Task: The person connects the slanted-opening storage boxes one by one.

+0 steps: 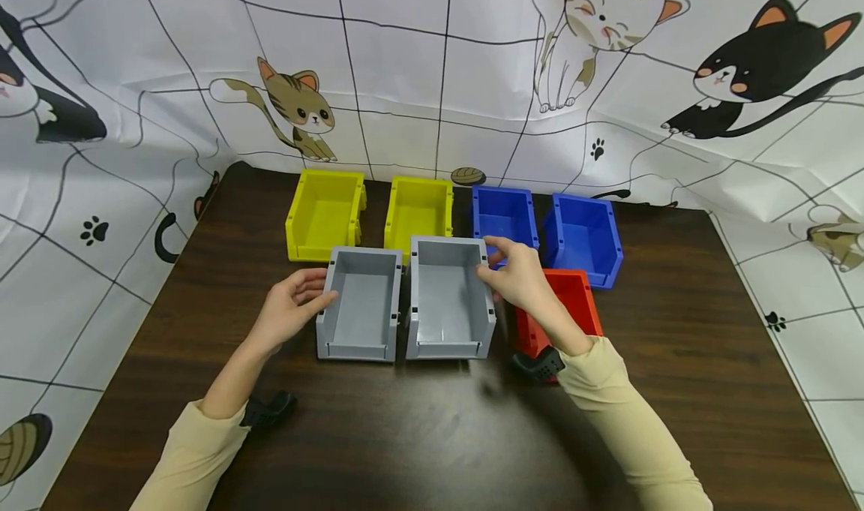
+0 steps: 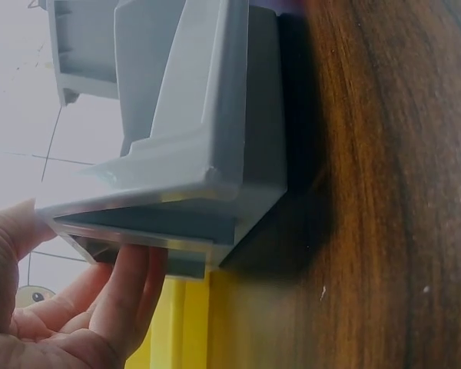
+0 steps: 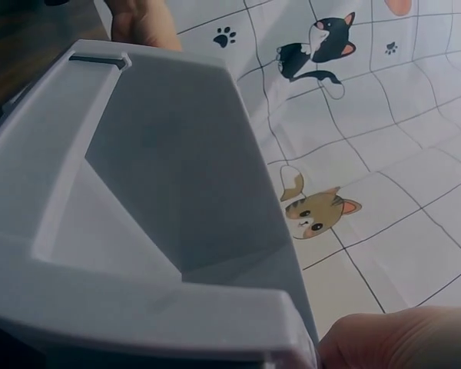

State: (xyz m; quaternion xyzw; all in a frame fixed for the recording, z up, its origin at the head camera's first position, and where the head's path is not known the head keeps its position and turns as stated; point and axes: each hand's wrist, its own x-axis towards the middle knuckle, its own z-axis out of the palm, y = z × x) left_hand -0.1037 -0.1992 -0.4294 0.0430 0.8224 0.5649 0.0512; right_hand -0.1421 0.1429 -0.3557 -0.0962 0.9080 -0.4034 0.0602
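Two grey plastic bins stand side by side near the middle of the table. The left hand grips the left grey bin by its outer side wall. In the left wrist view its thumb is at the top edge and its fingers curl under the rim. By its right side wall, the right hand holds the other grey bin, which looks larger in the head view. The right wrist view shows the thumb at that bin's rim and its bare inside. The right fingers are partly hidden behind the wall.
Behind the grey bins stand two yellow bins and two blue bins. A red bin sits under the right forearm, partly covered. A white cat-print cloth hangs behind the dark wooden table.
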